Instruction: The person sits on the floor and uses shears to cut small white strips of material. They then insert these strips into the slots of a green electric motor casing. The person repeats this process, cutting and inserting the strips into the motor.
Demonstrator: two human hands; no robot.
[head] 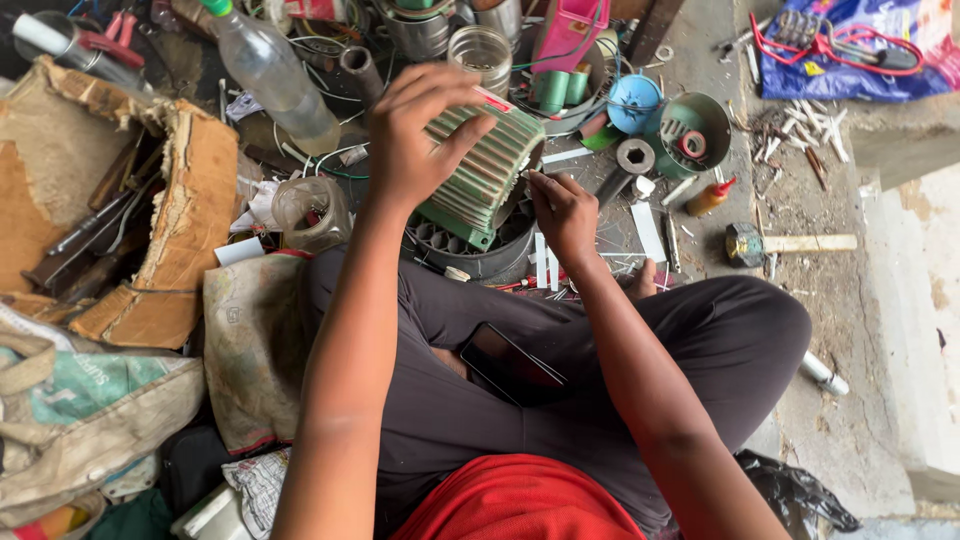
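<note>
The left hand (415,135) is clamped over the top of a green finned motor housing (480,170), fingers spread and curled down across its ribs, thumb hooked along the near side, so the housing sits tilted under the palm, just above the person's crossed legs. The right hand (562,210) comes in at the housing's open right end, fingertips pinched together on something too small to make out, right against the rim. The housing is ribbed metal, pale green with worn, rusty fin edges, and it leans on a dark round slotted ring (480,250) lying on the floor. A black phone (510,365) rests in the lap on dark trousers. To the left, a torn cardboard box (150,200) holds long tools, and a clear plastic bottle (275,75) with a green cap lies slanted behind it. To the right, a hammer (785,244) with a pale wooden handle lies on the gritty concrete, near a small orange bottle (708,197) with a red tip. A blue printed bag (850,55) sits in the top right corner.
</note>
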